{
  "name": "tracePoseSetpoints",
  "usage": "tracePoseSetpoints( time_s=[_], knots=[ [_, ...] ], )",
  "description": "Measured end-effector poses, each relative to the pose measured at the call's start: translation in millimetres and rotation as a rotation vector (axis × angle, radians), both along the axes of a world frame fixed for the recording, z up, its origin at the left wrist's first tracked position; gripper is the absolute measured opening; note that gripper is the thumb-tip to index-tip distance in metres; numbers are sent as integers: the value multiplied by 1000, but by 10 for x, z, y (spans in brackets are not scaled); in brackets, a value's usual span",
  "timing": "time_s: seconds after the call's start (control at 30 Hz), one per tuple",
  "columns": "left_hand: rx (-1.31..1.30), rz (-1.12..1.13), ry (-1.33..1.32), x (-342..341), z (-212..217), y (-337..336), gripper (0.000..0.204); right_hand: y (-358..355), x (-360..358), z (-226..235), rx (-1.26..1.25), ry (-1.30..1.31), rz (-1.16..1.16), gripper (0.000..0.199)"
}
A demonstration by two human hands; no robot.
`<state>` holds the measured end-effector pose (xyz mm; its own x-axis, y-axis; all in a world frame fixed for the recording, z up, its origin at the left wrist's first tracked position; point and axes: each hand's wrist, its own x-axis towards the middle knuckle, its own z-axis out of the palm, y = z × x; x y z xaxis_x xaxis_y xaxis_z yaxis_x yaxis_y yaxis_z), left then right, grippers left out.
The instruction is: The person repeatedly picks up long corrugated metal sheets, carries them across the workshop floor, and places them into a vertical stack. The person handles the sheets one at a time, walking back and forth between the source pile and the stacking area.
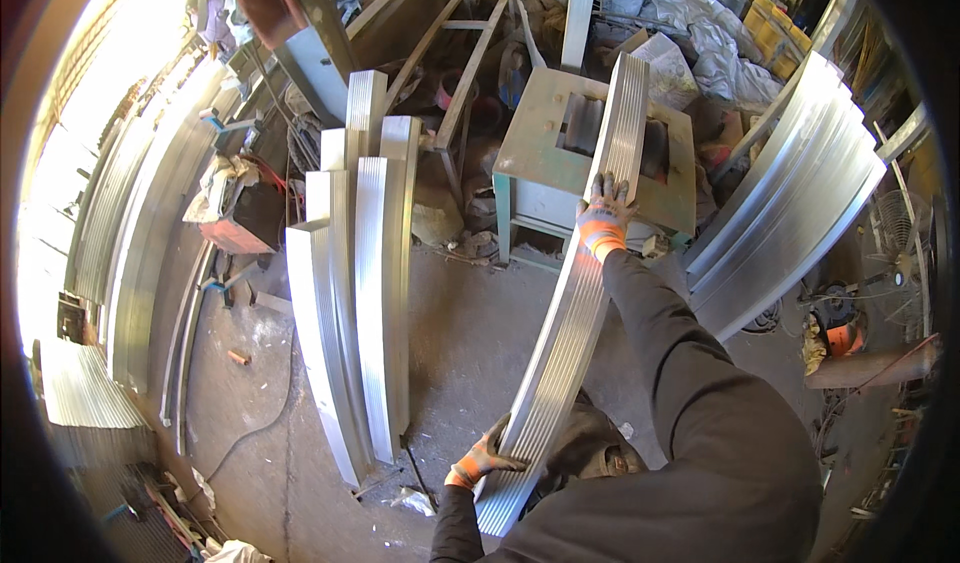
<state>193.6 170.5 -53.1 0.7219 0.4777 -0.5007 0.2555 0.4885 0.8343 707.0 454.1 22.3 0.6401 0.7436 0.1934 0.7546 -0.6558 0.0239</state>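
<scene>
A long ribbed aluminium profile (570, 328) slants away from me, its near end low in front of my body. The far end lies over a green-grey metal machine stand (540, 143) with dark rollers in its top opening. My left hand (487, 457), in a grey and orange glove, is closed round the left edge near the close end, thumb side over the ribs. Farther up, my right hand (605, 217), gloved alike, lies flat on the ribbed face with its fingers stretched toward the machine. The undersides of the profile and of my left fingers are hidden.
Several similar aluminium profiles (372, 303) stand bunched left of centre. Wide curved metal panels (790, 203) lean at the right, near a fan (897, 233). More long profiles (165, 223) line the left side. A ladder-like frame (465, 58) and white sacks (715, 38) are behind.
</scene>
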Motion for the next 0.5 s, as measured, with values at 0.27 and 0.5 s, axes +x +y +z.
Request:
tracePoseSetpoints(
  time_s=[0.27,0.5],
  knots=[
    [37,-23,83,-929,-104,-1029,149,-948,-977,7,-74,-17,17,81],
    [-65,-9,62,-1541,118,-1651,144,-1658,-1594,108,-64,40,40,84]
  ],
)
